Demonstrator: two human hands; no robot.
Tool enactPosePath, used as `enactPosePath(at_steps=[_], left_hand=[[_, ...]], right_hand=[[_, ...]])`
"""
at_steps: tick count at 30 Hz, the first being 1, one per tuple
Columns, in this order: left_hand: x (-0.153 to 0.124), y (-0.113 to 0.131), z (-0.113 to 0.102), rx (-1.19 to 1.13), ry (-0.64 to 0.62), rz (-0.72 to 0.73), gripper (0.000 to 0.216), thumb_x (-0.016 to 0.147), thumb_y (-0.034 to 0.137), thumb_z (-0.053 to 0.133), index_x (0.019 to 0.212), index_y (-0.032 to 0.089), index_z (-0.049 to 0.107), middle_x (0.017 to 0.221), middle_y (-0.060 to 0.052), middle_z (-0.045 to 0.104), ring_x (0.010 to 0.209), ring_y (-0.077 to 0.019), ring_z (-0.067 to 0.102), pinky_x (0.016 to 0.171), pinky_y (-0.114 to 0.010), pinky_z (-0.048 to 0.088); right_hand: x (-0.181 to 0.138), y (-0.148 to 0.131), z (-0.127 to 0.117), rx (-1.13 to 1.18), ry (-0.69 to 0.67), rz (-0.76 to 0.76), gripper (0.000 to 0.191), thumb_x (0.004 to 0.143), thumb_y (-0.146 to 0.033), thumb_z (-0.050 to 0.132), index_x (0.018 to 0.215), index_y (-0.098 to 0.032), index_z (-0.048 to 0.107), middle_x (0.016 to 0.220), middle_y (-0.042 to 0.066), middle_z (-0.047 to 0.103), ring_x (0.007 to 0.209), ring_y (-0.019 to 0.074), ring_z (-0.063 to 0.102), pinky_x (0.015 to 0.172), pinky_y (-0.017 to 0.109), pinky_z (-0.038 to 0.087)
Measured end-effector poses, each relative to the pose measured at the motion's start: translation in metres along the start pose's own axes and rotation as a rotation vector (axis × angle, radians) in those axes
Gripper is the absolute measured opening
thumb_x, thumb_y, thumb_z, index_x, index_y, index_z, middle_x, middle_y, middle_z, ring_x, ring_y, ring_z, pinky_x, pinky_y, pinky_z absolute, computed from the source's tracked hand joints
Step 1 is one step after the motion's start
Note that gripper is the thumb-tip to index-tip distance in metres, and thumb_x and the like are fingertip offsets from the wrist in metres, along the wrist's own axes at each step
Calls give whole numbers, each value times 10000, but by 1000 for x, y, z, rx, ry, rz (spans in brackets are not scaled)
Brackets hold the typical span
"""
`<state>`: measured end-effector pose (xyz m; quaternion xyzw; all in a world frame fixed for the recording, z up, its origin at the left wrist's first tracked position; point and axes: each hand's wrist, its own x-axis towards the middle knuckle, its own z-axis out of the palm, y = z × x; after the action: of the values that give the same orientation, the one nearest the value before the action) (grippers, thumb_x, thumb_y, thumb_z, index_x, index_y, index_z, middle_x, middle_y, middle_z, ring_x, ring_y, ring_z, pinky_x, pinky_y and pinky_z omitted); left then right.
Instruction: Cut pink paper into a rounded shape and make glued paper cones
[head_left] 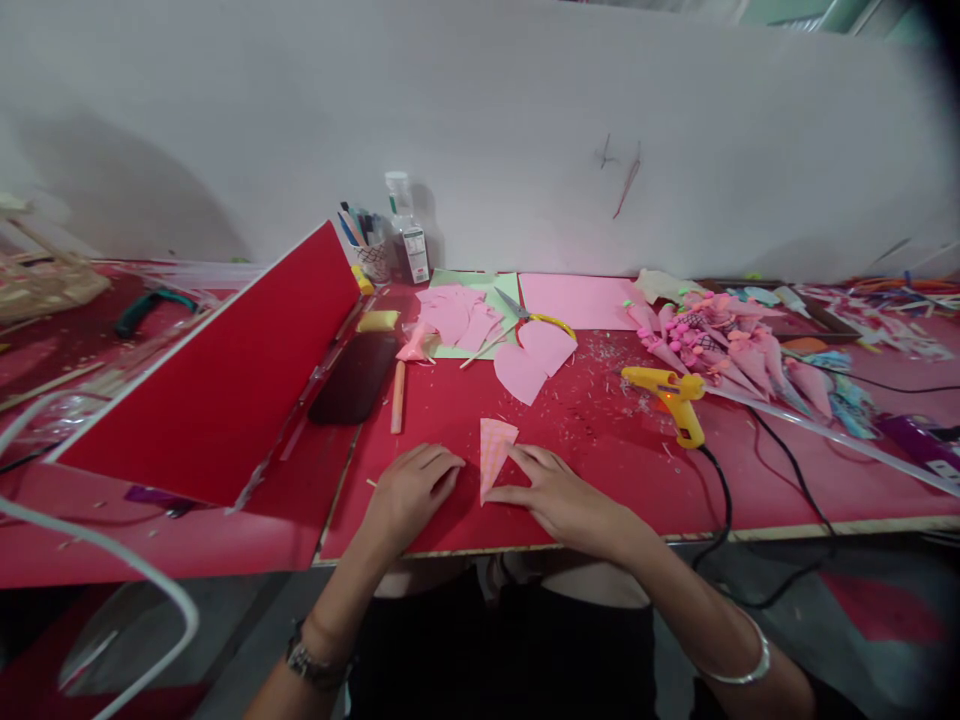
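Note:
A small pink checked paper piece (493, 452), wedge-shaped with its point toward me, lies on the red tabletop near the front edge. My right hand (559, 492) has hold of its right side, the thumb by the point and the fingers higher up. Just left of the paper, apart from it, my left hand (414, 492) rests on the table with fingers loosely bent and nothing visible in them. Beyond the wedge lies a pink heart-shaped paper (531, 365), with yellow-handled scissors (534, 318) partly over other sheets behind it.
A yellow glue gun (675, 397) with a black cord lies to the right. Behind it are piled pink paper cones (720, 345). Leftward stand a leaning red board (225, 380), a dark phone-like slab (354, 380) and a wooden stick (398, 398). A bottle (411, 240) stands by the wall.

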<state>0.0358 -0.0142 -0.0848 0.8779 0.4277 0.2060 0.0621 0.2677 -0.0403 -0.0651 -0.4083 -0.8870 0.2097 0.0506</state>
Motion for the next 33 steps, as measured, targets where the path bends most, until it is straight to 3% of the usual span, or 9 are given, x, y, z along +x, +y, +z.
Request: enactPosePath(at_steps=[22,29,33], left_hand=[[2,2,-3,-39,-67,4,191,857,171,406,922,198,583,871,-24,610,806,-155,533,746,-289,443],[1,3,-3,-44,-76,-14,205,859,179,392,927,189,585,896,-40,610,839,-167,534,761,-309,448],[-1,4,-5,-42,-79,-20,264,869,172,355,1032,187,562,1026,-55,603,940,-174,529,831,-328,434]], right_hand=[[-1,3,-6,66,-81,-7,480,828,-77,376,1169,-386,516,1427,25,195,1259,247,201,991,416,245],[1,-1,-8,134,142,0,385,850,-126,382,1210,-239,456,1257,65,460,1148,181,366,959,372,318],[6,-2,-8,156,244,56,362,850,-158,413,1211,-163,423,1190,91,512,1084,186,426,932,363,349]])
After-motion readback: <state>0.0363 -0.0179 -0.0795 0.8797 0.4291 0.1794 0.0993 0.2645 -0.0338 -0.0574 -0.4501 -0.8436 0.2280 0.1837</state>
